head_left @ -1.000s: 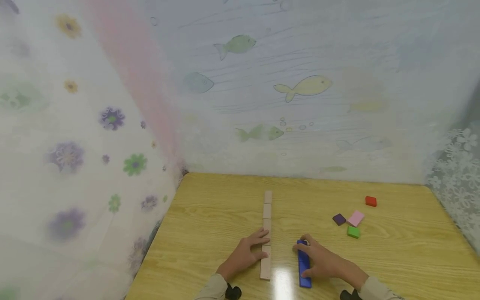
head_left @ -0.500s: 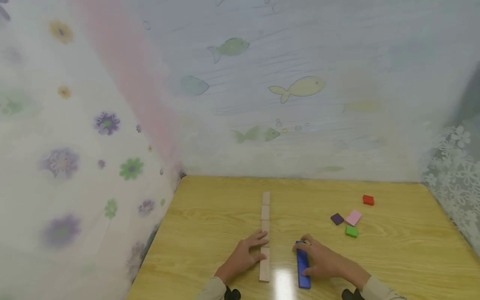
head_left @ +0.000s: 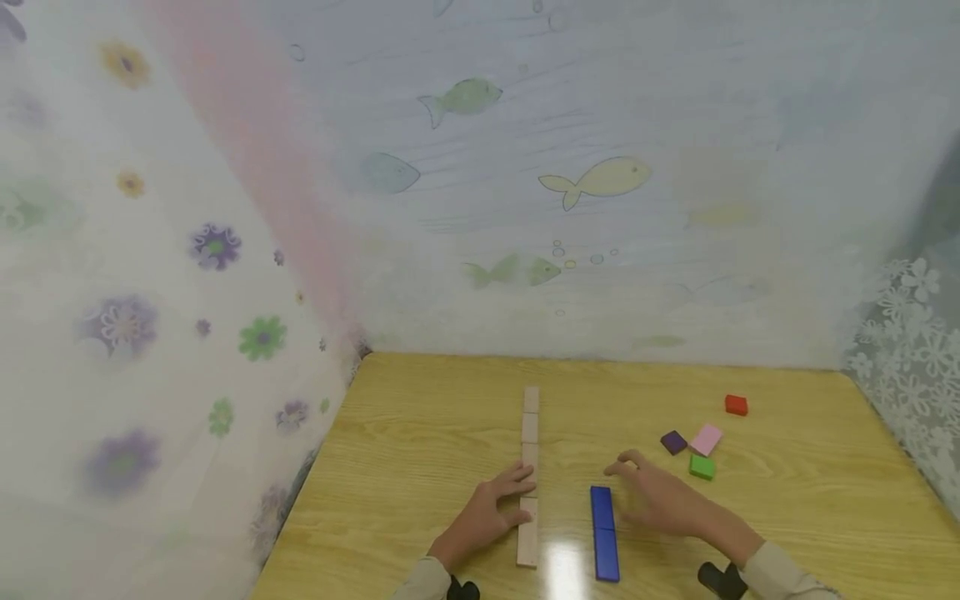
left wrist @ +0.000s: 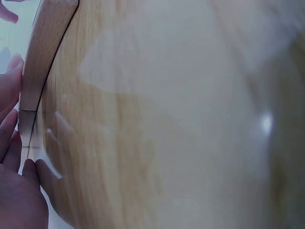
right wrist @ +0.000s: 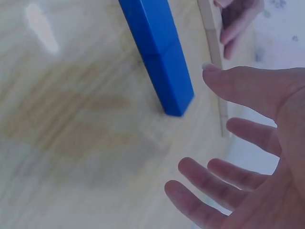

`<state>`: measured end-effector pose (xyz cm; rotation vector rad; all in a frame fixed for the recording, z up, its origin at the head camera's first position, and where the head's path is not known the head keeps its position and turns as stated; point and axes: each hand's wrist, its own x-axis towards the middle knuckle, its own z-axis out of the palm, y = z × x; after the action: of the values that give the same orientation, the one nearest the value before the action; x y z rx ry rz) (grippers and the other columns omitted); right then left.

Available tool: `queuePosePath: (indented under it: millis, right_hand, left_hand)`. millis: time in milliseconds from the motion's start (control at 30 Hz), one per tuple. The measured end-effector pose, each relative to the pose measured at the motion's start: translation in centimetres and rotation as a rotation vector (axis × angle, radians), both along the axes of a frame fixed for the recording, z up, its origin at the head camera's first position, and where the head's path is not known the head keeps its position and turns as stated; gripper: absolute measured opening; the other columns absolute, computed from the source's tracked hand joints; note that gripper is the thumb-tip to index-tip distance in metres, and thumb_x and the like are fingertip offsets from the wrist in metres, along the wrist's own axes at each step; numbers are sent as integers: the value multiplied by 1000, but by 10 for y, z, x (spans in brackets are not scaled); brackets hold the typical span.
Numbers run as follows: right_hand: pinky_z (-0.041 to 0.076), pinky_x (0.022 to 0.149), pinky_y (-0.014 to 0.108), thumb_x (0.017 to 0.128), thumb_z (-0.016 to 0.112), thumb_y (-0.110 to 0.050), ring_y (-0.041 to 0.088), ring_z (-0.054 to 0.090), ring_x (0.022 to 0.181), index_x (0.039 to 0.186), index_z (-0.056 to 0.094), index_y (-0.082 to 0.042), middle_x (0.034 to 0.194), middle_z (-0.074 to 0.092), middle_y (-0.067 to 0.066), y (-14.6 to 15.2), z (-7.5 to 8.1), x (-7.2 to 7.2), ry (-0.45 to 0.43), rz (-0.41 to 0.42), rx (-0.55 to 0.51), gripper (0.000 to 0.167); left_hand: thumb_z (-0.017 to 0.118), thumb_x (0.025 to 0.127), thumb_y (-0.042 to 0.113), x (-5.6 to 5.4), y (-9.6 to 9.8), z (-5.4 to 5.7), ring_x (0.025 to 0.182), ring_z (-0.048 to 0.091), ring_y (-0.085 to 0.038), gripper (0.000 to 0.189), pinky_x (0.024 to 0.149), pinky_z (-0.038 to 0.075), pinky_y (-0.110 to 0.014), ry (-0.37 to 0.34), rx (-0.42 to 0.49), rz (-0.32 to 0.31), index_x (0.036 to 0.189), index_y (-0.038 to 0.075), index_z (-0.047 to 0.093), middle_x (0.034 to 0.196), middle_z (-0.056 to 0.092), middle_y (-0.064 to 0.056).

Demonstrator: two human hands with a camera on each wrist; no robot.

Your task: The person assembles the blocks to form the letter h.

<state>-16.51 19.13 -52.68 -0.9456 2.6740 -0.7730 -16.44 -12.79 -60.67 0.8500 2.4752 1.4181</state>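
Observation:
A row of plain wooden blocks, set end to end, runs away from me along the table. My left hand rests against its left side, fingertips and thumb touching the near blocks; the left wrist view shows those fingertips along the edge of a wooden block. To the right of the row, two blue blocks lie end to end in a line. My right hand is off them, just to their right and above the table, fingers spread and holding nothing. Its thumb shows beside the blue blocks in the right wrist view.
Farther right lie a dark purple block, a pink block, a green block and a red block. Fabric with fish hangs behind the table, and flowered fabric on the left.
My right hand has let go of the blue blocks and moved up and to the right of them. The left hand stays at the wooden row.

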Motion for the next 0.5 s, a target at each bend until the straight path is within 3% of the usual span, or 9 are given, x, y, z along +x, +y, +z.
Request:
queuePosePath:
  millis: [200,500]
  right_hand:
    - [53,66,31,79,77,-15,28,60,88,125,52,1,125,43,23,11,11,-7,18,-15,-18,54]
    - [54,70,39,80,75,-11,35,60,94,123,53,1,123,44,26,24,21,-10,69,-52,-18,50]
  left_hand:
    - [68,87,23,0,1,0,139,28,-19,44,110,29,-43,9,4,0,128,10,59,146,42,0]
    - [68,87,21,1,0,1,140,27,-20,45,110,29,-42,-13,18,-3,129,9,59,146,41,0]
